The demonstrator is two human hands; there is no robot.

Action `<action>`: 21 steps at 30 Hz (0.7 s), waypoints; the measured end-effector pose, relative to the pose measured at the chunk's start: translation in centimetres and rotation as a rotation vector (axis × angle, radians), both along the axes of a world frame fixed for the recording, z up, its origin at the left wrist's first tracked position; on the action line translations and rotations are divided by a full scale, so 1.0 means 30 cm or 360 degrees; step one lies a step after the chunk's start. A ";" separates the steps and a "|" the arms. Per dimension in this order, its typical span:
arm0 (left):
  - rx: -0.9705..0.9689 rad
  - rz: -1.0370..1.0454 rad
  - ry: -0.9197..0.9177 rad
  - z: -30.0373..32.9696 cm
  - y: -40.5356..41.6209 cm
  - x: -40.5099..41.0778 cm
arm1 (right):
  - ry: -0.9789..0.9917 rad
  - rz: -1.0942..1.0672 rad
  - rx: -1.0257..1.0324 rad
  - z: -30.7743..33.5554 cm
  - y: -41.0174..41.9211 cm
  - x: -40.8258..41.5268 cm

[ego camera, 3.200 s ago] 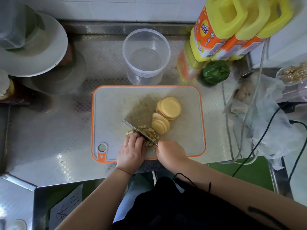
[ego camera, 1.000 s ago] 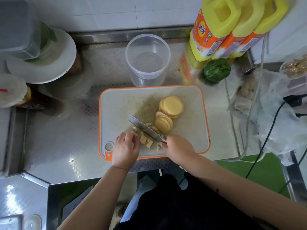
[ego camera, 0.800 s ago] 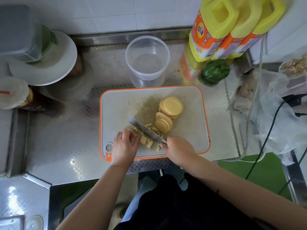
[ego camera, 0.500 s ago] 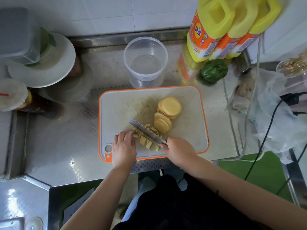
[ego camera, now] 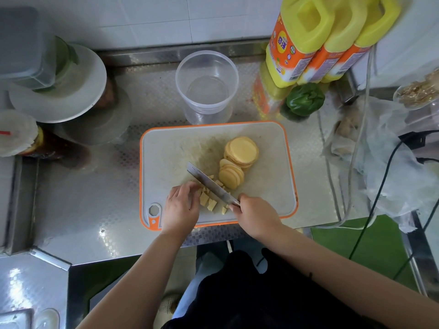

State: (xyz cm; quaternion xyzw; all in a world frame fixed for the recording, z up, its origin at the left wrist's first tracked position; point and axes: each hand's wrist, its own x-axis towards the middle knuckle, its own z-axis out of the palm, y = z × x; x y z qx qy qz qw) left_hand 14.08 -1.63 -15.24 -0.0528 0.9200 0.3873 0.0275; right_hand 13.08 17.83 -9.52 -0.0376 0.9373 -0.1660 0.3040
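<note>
A grey cutting board with an orange rim (ego camera: 268,138) lies on the steel counter. Two stacks of round yellow potato slices (ego camera: 241,151) sit on its middle right. Small cut potato pieces (ego camera: 207,201) lie near the front edge. My right hand (ego camera: 257,216) grips the handle of a knife (ego camera: 210,184), whose blade slants up-left over the pieces. My left hand (ego camera: 181,206) holds down potato strips just left of the blade, fingers curled over them. What lies under those fingers is hidden.
A clear plastic tub (ego camera: 206,84) stands behind the board. Yellow oil jugs (ego camera: 306,39) and a green pepper (ego camera: 305,99) are at the back right. White plates (ego camera: 64,91) and jars crowd the left. Plastic bags (ego camera: 392,148) and cables (ego camera: 380,193) lie right.
The knife has kept chopping in the same spot, with a few more cut pieces beside the blade. My left hand has shifted slightly toward the blade.
</note>
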 end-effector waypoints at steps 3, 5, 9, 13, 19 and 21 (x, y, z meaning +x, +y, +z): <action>-0.0071 -0.0105 0.0367 -0.025 -0.006 0.036 | 0.0062 0.0086 0.0013 0.004 0.002 0.011; -0.0107 -0.0285 0.0620 -0.060 -0.006 0.059 | 0.0096 0.0161 0.0017 0.009 0.001 0.023; -0.0209 -0.0408 0.0687 -0.101 0.014 0.074 | 0.0167 0.0230 0.0016 0.017 -0.014 0.048; -0.0250 -0.0342 0.0651 -0.107 0.023 0.075 | 0.0209 0.0264 0.0085 0.014 -0.027 0.061; -0.0254 -0.0352 0.0640 -0.105 0.028 0.067 | 0.0181 0.0288 0.0151 0.022 -0.035 0.067; -0.0260 -0.0354 0.0625 -0.108 0.032 0.060 | 0.0174 0.0261 0.0162 0.026 -0.034 0.067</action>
